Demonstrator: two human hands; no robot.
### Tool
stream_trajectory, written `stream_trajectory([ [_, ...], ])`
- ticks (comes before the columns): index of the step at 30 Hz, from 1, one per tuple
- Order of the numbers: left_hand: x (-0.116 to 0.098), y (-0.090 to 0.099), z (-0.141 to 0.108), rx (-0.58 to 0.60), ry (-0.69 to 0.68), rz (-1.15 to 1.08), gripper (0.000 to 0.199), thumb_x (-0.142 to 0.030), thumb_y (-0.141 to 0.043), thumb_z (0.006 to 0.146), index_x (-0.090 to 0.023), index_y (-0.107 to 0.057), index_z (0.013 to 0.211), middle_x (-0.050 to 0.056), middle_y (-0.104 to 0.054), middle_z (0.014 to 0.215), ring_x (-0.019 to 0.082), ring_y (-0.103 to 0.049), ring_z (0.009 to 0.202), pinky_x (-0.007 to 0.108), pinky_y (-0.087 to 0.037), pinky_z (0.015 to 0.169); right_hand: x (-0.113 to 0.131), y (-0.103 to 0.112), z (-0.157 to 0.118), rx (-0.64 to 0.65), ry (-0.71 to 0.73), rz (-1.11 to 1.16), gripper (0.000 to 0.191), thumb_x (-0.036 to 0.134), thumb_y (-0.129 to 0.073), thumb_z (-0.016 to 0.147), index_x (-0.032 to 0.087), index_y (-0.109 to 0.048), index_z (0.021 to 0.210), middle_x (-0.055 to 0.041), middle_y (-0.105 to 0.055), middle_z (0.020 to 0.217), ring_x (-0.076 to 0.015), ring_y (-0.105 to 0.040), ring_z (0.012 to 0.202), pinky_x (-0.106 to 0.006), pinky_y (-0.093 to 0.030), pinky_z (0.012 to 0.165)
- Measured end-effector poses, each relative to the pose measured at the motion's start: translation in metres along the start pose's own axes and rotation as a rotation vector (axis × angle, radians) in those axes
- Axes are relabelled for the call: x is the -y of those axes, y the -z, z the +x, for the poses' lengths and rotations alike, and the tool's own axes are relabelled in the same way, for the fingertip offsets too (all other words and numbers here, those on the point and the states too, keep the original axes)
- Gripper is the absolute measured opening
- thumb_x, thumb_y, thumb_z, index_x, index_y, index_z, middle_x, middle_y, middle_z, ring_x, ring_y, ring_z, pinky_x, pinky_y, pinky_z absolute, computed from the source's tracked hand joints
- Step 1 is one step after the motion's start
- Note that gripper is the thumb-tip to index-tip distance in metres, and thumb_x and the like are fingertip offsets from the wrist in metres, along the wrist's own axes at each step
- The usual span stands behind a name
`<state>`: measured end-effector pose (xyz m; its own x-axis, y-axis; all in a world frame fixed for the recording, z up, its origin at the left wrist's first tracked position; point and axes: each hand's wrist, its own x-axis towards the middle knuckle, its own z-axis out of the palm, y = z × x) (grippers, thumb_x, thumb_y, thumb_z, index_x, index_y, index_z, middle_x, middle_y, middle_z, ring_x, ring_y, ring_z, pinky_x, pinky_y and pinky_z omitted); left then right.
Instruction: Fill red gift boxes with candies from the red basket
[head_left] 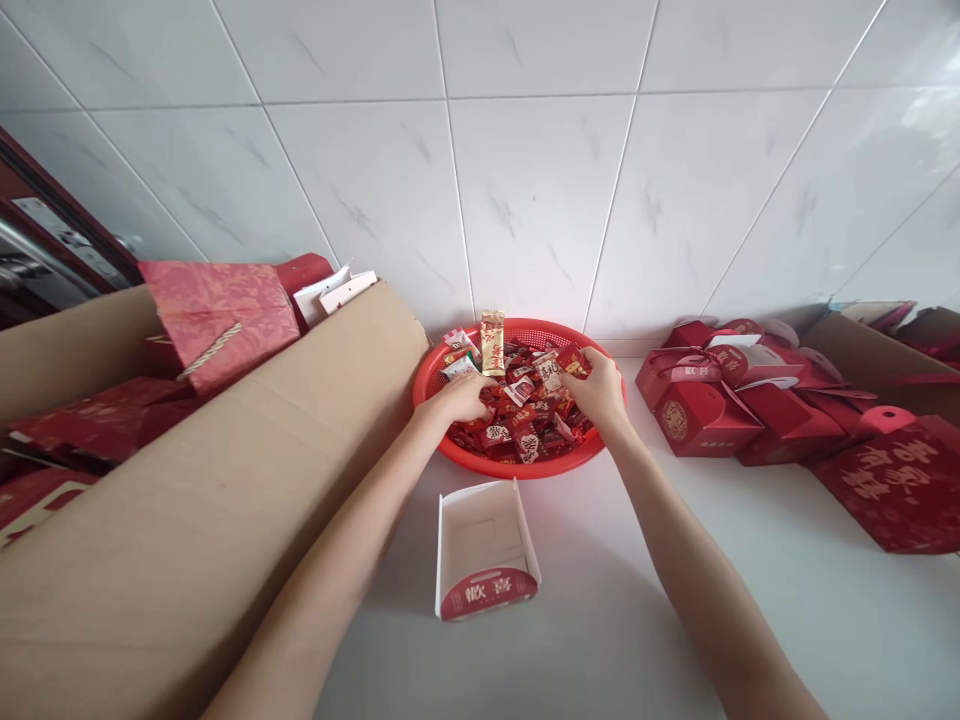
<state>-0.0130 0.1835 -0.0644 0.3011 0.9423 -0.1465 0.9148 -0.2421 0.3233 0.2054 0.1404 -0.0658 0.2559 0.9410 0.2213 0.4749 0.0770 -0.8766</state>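
Observation:
A red plastic basket (pixel 517 468) full of wrapped candies (pixel 521 392) stands against the tiled wall. My left hand (pixel 459 398) reaches into its left side, fingers curled down among the candies; what they hold, if anything, is hidden. At the right side, my right hand (pixel 600 388) has its thumb and fingers closed on a red wrapped candy (pixel 573 361). A gold packet (pixel 493 343) leans on the far side of the pile. In front of the basket, between my forearms, sits an open small carton (pixel 487 545), white inside with a red front flap.
A large cardboard box (pixel 225 480) with red gift bags (pixel 225 320) fills the left side. Several folded red gift boxes (pixel 709 415) stand grouped on the right, beside another cardboard box (pixel 862 345). The white tabletop (pixel 600 600) lies beneath everything.

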Motion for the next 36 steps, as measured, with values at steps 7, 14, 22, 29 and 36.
stream_trajectory([
  [7, -0.01, 0.0, 0.005, 0.123, -0.228, 0.024, 0.051, -0.021, -0.071, 0.071, -0.021, -0.068, 0.122, 0.01, -0.067, 0.13, 0.033, -0.055, 0.125, 0.034, -0.042, 0.103, 0.01, 0.002, -0.004, -0.054, 0.002, -0.209, 0.012, 0.022, -0.054, 0.071, 0.024, -0.059, 0.083, -0.0023, -0.069, 0.077, -0.0232, -0.061, 0.074, -0.032, -0.045, 0.068],
  [14, -0.021, 0.002, 0.0, 0.184, -0.21, 0.05, 0.034, -0.036, -0.074, 0.07, -0.022, -0.077, 0.101, 0.009, -0.072, 0.1, 0.033, -0.061, 0.106, 0.031, -0.047, 0.082, 0.015, 0.004, -0.005, -0.056, -0.05, -0.366, 0.02, 0.022, -0.054, 0.079, 0.024, -0.061, 0.097, -0.0058, -0.07, 0.088, -0.0255, -0.063, 0.081, -0.032, -0.044, 0.068],
  [22, -0.022, 0.007, -0.007, 0.4, -0.273, -0.259, 0.015, -0.02, -0.065, 0.066, -0.021, -0.079, 0.071, -0.001, -0.072, 0.065, 0.018, -0.063, 0.065, 0.024, -0.043, 0.061, 0.013, 0.011, 0.0, -0.028, -0.067, -0.533, 0.028, 0.019, -0.053, 0.083, 0.022, -0.064, 0.108, -0.0087, -0.07, 0.091, -0.0262, -0.064, 0.083, -0.03, -0.041, 0.066],
  [29, -0.022, 0.014, 0.01, 0.056, -0.203, -0.303, 0.027, -0.033, -0.058, 0.085, -0.02, -0.077, 0.071, 0.004, -0.077, 0.076, 0.024, -0.069, 0.082, 0.029, -0.048, 0.08, 0.014, 0.01, 0.001, 0.008, -0.061, -0.604, 0.027, 0.017, -0.051, 0.083, 0.023, -0.064, 0.105, -0.0094, -0.071, 0.091, -0.0268, -0.065, 0.083, -0.029, -0.038, 0.061],
  [36, -0.051, 0.002, 0.05, 0.061, -0.166, 0.041, 0.012, -0.018, -0.068, 0.075, -0.022, -0.077, 0.082, 0.007, -0.076, 0.101, 0.03, -0.069, 0.103, 0.035, -0.049, 0.093, 0.01, 0.009, 0.001, 0.005, -0.027, -0.598, 0.023, 0.019, -0.052, 0.083, 0.023, -0.064, 0.102, -0.0087, -0.071, 0.091, -0.0268, -0.066, 0.085, -0.029, -0.04, 0.061],
])
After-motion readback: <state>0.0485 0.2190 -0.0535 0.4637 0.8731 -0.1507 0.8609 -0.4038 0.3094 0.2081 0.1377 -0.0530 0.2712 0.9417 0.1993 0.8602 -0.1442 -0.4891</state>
